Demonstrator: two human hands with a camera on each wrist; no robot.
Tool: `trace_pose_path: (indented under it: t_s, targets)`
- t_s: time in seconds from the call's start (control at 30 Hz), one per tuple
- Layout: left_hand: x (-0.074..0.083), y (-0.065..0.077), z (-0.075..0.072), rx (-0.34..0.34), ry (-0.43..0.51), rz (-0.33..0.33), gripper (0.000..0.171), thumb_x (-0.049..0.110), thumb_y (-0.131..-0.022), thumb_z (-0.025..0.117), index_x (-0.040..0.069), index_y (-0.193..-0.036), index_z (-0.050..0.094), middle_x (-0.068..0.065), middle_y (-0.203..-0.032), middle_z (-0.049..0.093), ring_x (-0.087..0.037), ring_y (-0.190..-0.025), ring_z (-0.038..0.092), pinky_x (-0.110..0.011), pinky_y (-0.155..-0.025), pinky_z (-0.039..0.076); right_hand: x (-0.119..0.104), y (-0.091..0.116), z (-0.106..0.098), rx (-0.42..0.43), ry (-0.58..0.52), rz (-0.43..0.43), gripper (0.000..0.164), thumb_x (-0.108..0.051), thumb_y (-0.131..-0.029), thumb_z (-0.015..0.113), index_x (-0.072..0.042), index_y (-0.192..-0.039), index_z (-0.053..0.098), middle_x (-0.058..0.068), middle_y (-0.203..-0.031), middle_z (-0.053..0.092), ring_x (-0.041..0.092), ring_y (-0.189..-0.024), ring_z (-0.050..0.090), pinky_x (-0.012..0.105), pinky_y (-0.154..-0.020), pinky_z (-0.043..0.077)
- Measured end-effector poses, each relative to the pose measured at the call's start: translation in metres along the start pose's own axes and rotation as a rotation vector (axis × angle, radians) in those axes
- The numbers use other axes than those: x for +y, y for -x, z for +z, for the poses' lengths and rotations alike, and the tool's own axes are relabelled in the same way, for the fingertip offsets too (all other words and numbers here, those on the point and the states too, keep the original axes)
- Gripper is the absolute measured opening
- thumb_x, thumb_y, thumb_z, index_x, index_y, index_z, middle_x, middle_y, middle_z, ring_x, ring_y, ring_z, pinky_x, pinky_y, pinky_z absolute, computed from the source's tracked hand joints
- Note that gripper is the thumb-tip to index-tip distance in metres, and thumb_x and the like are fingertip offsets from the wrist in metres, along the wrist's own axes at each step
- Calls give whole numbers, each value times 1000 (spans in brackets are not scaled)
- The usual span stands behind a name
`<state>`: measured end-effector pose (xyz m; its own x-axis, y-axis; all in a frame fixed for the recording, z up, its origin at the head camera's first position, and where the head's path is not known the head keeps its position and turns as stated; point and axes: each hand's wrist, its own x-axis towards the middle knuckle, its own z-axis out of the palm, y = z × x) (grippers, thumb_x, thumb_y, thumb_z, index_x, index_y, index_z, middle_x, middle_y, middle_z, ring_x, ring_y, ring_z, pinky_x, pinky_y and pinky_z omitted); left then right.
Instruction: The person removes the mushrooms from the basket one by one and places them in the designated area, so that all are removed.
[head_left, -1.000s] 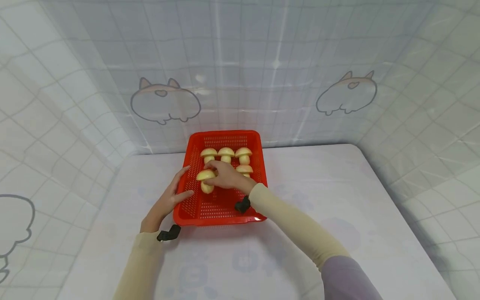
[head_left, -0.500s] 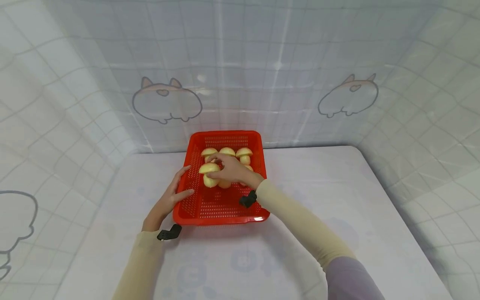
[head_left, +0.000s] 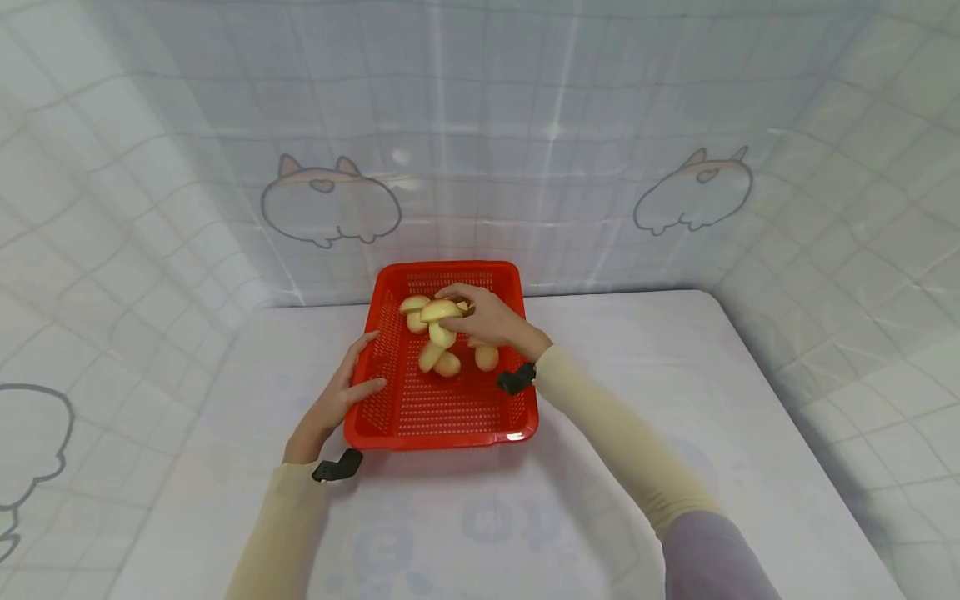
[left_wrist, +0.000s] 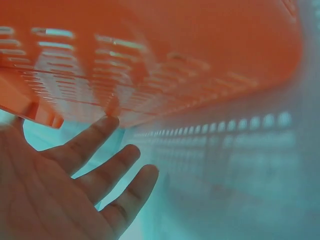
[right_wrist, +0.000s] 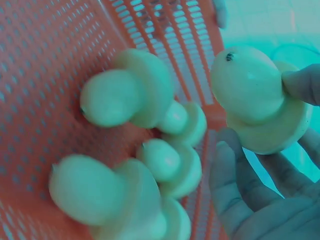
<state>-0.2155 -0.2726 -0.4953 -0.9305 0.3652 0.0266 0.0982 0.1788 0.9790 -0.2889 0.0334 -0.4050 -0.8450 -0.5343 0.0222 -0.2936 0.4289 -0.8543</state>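
Note:
A pale yellow mushroom with a domed cap (head_left: 441,311) is held between the thumb and fingers of my right hand (head_left: 491,318), above the red basket (head_left: 442,440). In the right wrist view, its rounded stem (right_wrist: 247,85) points up and away from the palm. Several similar mushrooms (right_wrist: 90,190) lie in the basket below, partly hidden in the head view by the right hand. My left hand (head_left: 330,408) rests at the basket's left rim, thumb and index finger on it. The left wrist view has its other fingers (left_wrist: 127,200) straight, outside the perforated wall (left_wrist: 165,55).
The basket stands on a table with a pale patterned cover (head_left: 637,375), near its back edge. A white grid-patterned curtain (head_left: 517,167) hangs behind and at both sides. Dark straps (head_left: 337,467) circle both wrists.
My right hand has lifted the mushroom and carried it to the right and toward the back of the basket. The left hand has stayed on the rim.

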Motion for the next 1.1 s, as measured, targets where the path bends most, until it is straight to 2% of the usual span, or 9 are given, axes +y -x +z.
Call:
trace_pose_path:
  t_s: [0.17,0.3,0.5,0.7,0.9,1.1]
  targets:
    - [-1,1,1,-6,20,1,79,13,-99,57,27,-164,14,-22,-154,31,-44,-130,43,-41,-93,56,6,8,-24,41,32,-1,44,-28,-96,72,-21,-137,61,-3,-135,62,24,-123,56,41,-101,50]
    - [-2,1,1,-10,23,-1,79,11,-100,56,28,-164,14,-22,-154,31,-42,-130,44,-42,-93,56,15,15,-43,73,29,35,47,-27,-96,72,-18,-140,58,3,-140,59,23,-124,57,41,-99,52]
    - [-2,1,-1,-7,13,0,80,12,-99,58,29,-164,14,-21,-154,32,-35,-127,46,-34,-92,55,23,24,-67,108,-1,65,45,-24,-96,70,-15,-139,58,8,-143,56,27,-130,52,44,-99,52]
    - [-3,5,-3,-8,3,5,82,5,-98,55,27,-165,14,-22,-154,31,-33,-124,49,-31,-89,56,31,36,-83,125,-38,120,52,-26,-97,70,-14,-145,54,9,-149,52,31,-129,57,43,-95,55]
    - [-1,8,-4,-29,-19,-4,84,4,-97,55,28,-165,12,-24,-155,31,-37,-124,50,-32,-88,56,39,49,-100,150,-36,162,54,-28,-98,68,-11,-147,52,13,-146,54,34,-125,61,54,-98,54]
    - [3,10,-12,-67,-67,-18,86,4,-96,56,27,-165,10,-28,-150,36,-46,-121,53,-34,-85,58,59,63,-114,181,26,217,53,-27,-99,68,-9,-146,51,14,-145,54,34,-124,60,48,-94,57]
